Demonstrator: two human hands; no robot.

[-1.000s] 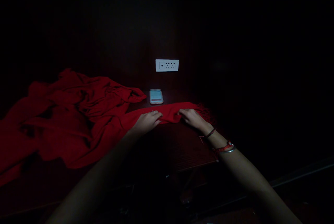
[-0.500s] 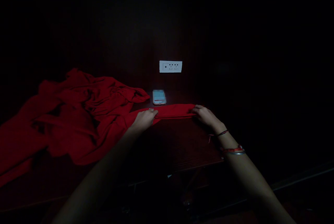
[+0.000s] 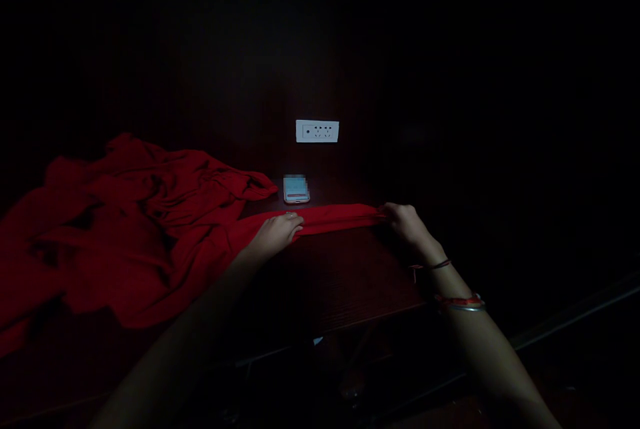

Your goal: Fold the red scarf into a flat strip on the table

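Observation:
A large red cloth lies crumpled over the left side of a dark wooden table, and a narrow strip of it runs to the right. My right hand grips the far right end of that strip, its fingers closed. On the strip nearer the heap is my left hand, with a ring on one finger, pinching the fabric. Between the two hands the strip is stretched nearly straight, with folds along its length. The left fingertips are partly hidden in the cloth.
Behind the strip lies a phone with its screen lit. A white wall socket panel is on the dark wall above it. The table's front edge runs below my hands. Most of the surroundings are too dark to make out.
My right hand has moved slightly right and pulled the strip's end along, so the stretch between my hands is longer. The whole view has shifted a little.

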